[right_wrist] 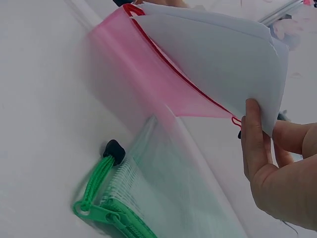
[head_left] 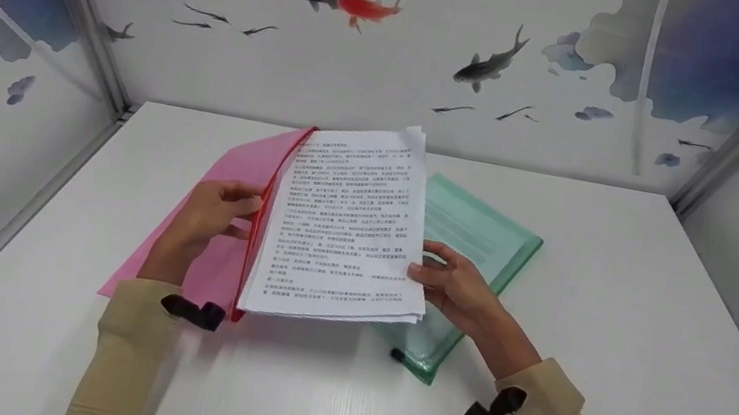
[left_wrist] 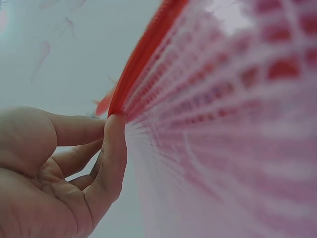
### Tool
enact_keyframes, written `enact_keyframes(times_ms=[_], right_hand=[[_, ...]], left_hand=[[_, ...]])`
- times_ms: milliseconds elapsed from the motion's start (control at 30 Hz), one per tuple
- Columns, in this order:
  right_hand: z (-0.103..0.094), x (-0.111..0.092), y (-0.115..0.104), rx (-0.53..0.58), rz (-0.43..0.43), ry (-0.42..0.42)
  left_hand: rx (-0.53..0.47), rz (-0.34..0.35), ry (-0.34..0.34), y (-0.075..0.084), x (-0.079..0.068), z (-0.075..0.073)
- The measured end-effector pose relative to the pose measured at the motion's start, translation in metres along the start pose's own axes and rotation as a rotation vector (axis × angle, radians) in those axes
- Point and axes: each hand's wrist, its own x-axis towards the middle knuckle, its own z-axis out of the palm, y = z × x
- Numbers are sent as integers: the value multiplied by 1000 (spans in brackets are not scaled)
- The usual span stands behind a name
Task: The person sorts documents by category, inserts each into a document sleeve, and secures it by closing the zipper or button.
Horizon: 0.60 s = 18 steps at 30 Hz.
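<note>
A pink zip file pouch point(head_left: 249, 160) is held tilted above the white table. My left hand point(head_left: 196, 219) pinches its red zipper edge point(left_wrist: 138, 59) between thumb and fingers. Several printed paper sheets point(head_left: 343, 226) stand at the pouch's opening, their left side along the red zipper; how far they reach inside cannot be told. On the right edge of the sheets, my right hand point(head_left: 465, 293) pinches with the thumb in front and fingers behind. The right wrist view shows the blank back of the stack point(right_wrist: 213, 54).
Under the sheets and to the right, a green zip file pouch point(head_left: 498, 234) lies on the white table point(head_left: 597, 293). Its green zipper pull point(right_wrist: 96, 213) has a black-tipped cord. Patterned panels point(head_left: 390, 89) with painted fish enclose the table at the back and sides.
</note>
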Motion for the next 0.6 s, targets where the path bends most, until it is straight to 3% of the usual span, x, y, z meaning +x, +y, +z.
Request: enact_keyframes(times_ms=[600], right_hand=[[11, -1, -1, -146, -33, 139]], left_hand=[[8, -24, 21, -1, 1, 7]])
